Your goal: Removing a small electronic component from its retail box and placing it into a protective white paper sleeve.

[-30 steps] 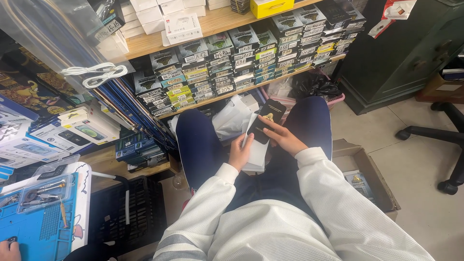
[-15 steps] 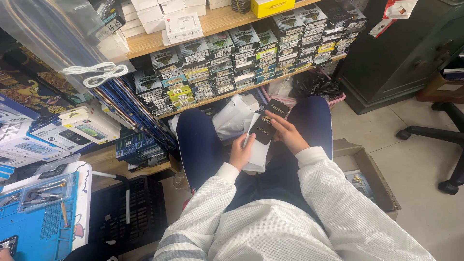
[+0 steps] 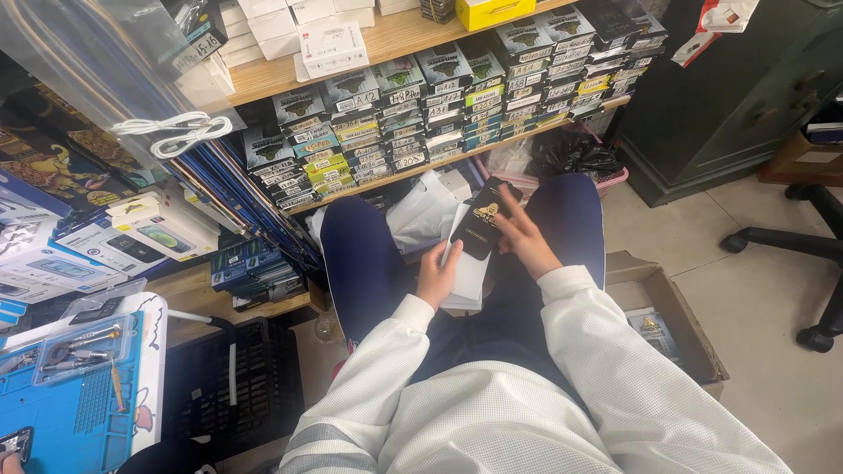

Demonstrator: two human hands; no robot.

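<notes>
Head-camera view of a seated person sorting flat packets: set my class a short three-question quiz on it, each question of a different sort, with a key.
1. True or false: the right hand holds a black flat packet above the lap.
2. What does the left hand grip?
A. a coiled white cable
B. a stack of white flat packets
C. a yellow box
3. Fill in: the open cardboard box on the floor lies by the person's ____ leg.

Key: 1 true; 2 B; 3 right.
</notes>
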